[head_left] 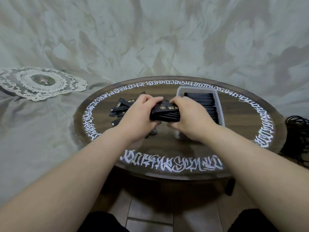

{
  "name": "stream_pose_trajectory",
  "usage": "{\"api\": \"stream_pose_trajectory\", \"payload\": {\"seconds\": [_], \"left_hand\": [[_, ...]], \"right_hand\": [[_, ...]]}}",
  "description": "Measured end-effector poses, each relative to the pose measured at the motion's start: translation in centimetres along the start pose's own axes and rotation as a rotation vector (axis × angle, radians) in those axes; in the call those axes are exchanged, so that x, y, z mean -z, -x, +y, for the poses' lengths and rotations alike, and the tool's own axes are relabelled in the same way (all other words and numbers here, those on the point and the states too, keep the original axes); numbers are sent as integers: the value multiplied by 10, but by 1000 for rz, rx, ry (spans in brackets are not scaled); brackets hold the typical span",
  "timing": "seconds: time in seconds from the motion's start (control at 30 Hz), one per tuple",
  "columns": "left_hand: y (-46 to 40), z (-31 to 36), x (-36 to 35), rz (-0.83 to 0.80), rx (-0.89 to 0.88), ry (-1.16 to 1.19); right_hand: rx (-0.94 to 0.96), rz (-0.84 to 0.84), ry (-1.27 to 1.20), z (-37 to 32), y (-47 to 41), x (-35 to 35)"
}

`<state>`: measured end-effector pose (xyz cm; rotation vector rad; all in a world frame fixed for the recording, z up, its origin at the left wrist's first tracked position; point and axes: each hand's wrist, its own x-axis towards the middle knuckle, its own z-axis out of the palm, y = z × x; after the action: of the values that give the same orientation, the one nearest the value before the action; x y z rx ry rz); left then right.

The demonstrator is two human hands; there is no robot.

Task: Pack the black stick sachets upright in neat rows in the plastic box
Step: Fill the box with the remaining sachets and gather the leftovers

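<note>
Both hands hold one bundle of black stick sachets [165, 113] above the middle of the round table. My left hand [142, 118] grips its left end, and my right hand [190, 118] grips its right end. The clear plastic box [220, 106] stands just right of the hands, and a row of black sachets [204, 101] stands upright inside it. Several loose black sachets [122, 106] lie scattered on the table to the left, partly hidden by my left hand.
The round dark table [167, 144] carries a ring of white lettering near its rim. A lace doily [41, 82] lies on the grey cloth at far left. Black cables [299, 139] hang at the right edge. Tiled floor and my knees show below.
</note>
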<state>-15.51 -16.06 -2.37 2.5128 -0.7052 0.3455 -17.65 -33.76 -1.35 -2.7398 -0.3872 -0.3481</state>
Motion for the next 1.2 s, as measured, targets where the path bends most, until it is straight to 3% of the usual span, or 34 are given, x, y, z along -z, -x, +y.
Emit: {"api": "stream_pose_trajectory", "payload": {"seconds": [0.23, 0.47, 0.6, 0.77, 1.0, 1.1, 1.2], "left_hand": [[-91, 44, -50, -70, 27, 76], [-126, 34, -101, -279, 70, 17], [-123, 21, -105, -220, 179, 168], [-101, 25, -97, -129, 381, 436], [-57, 34, -84, -4, 455, 452], [-40, 30, -71, 8, 407, 446], [-23, 8, -52, 23, 402, 328]], "right_hand": [[-131, 28, 112, 90, -31, 34], [-161, -130, 133, 145, -49, 1], [-180, -145, 3, 151, -43, -3], [-162, -133, -44, 143, -30, 1], [-56, -137, 42, 105, -9, 12], [45, -124, 22, 67, 3, 16], [124, -133, -21, 22, 8, 12]]}}
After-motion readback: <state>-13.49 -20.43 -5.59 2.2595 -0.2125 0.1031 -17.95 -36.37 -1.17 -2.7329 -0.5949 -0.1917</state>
